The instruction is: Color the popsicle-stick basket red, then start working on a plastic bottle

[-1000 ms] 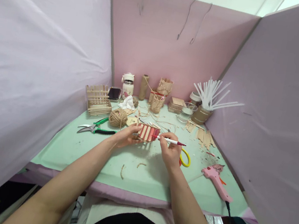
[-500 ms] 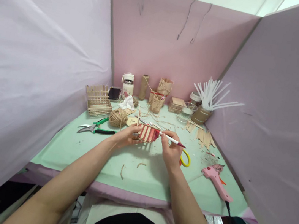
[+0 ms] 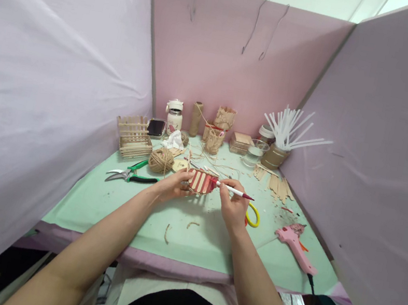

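My left hand (image 3: 173, 184) grips a small wooden stick piece (image 3: 201, 182) with red and bare-wood stripes, holding it above the table by its left end. In my right hand (image 3: 232, 205) is a white marker pen (image 3: 234, 191) with a dark red rear end, pinched between thumb and fingers. Its tip meets the right end of the striped piece, where the surface is red. Yellow-handled scissors (image 3: 254, 216) lie partly hidden behind my right hand. Green-handled pruning shears (image 3: 131, 176) rest left of my left hand, near a ball of twine (image 3: 161, 160).
A pink glue gun (image 3: 297, 246) lies at the right with its cord over the edge. Wooden sticks (image 3: 280, 188), a water cup (image 3: 254, 154) and a jar of white glue sticks (image 3: 274, 157) stand behind it. A slatted wooden rack (image 3: 135, 143) sits back left. Fabric walls enclose three sides.
The marker tip has shifted very slightly on the right end of the striped piece. Both hands keep nearly the same place and hold.
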Tool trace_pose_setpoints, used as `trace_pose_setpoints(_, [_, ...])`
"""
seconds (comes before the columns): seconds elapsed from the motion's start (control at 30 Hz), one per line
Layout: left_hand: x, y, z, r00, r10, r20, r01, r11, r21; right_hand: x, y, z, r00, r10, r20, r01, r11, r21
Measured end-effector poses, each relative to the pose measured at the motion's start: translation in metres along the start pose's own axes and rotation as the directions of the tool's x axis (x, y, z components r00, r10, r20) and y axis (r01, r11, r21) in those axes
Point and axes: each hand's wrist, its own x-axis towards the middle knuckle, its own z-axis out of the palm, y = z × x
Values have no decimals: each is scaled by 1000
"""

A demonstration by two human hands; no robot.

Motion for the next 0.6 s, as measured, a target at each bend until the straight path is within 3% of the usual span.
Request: trace_pose_setpoints(0.6, [0,0,-1,1000,-8,1,8,1000,2,-1,0,1,1000,21,-3,-21,1000,14])
